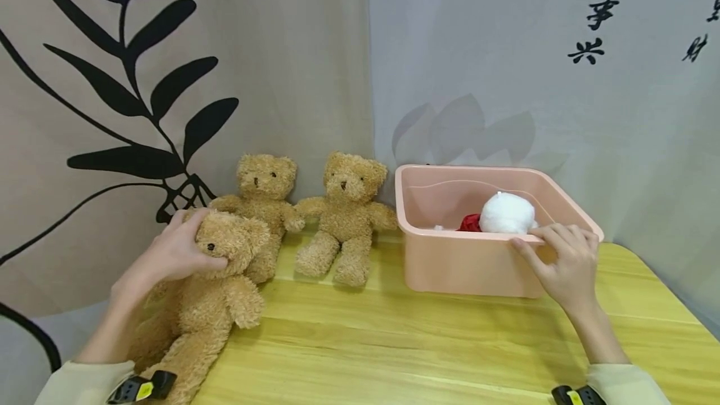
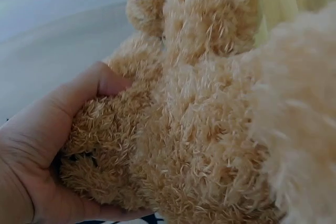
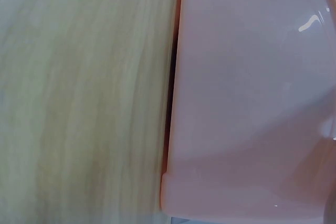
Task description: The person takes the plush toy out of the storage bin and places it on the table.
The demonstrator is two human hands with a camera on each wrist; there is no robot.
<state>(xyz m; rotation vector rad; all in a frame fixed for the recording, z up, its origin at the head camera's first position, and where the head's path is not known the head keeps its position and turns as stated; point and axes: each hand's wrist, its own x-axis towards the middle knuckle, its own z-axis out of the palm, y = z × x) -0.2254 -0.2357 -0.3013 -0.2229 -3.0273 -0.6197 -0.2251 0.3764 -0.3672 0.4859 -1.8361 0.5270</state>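
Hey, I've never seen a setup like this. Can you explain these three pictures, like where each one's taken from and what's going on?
There's no robot here, just a person's two bare hands. The wide picture comes from a camera on the person's head, looking forward and down. The other two come from wrist cameras: the left looks closely at fur, the right at the wooden table and the side of a pink plastic bin.

The left hand grips a tan teddy bear by its head. Two more teddy bears sit behind it. The right hand holds the bin's front rim. Inside the bin are a round, white fluffy thing and something red, mostly hidden, so I can't say exactly what.
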